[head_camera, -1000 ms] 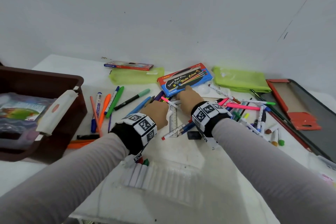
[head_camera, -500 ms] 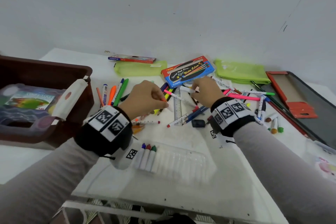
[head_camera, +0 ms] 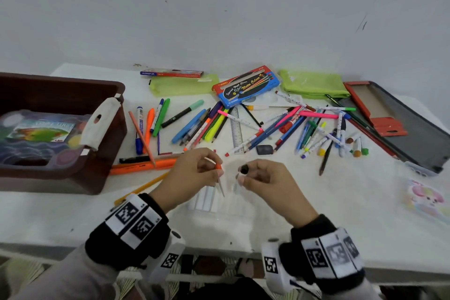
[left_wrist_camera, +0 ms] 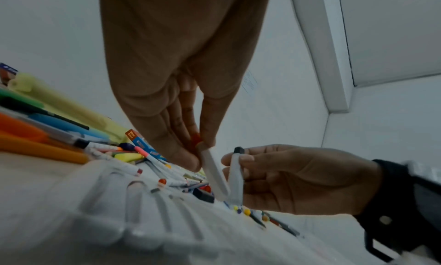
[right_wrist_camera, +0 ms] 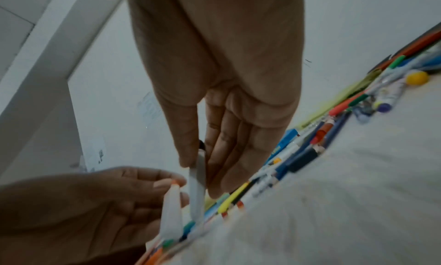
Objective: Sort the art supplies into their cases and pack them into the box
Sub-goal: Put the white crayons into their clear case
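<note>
My left hand [head_camera: 215,169] pinches a white marker with an orange cap [head_camera: 220,181], tip pointing down. My right hand [head_camera: 243,174] pinches a white marker with a black cap [head_camera: 239,173], also held upright. Both hang close together just above a clear plastic marker tray [head_camera: 233,202] at the table's near edge. The left wrist view shows the orange-capped marker [left_wrist_camera: 214,176] and the black-capped marker [left_wrist_camera: 235,178] nearly touching over the tray [left_wrist_camera: 133,212]. The right wrist view shows the right hand [right_wrist_camera: 200,167] on the black-capped marker [right_wrist_camera: 197,193].
A brown box [head_camera: 104,153] at the left holds a paint set case [head_camera: 36,134]. Loose pens, pencils, a ruler [head_camera: 236,129] and an eraser [head_camera: 264,149] lie across the middle. Behind them are a blue watercolour box [head_camera: 246,85], two green pouches [head_camera: 185,85] and an open red-black tin [head_camera: 399,126].
Both hands have drawn back from the pen pile toward the near edge, each with a marker, and now hang over the clear tray.
</note>
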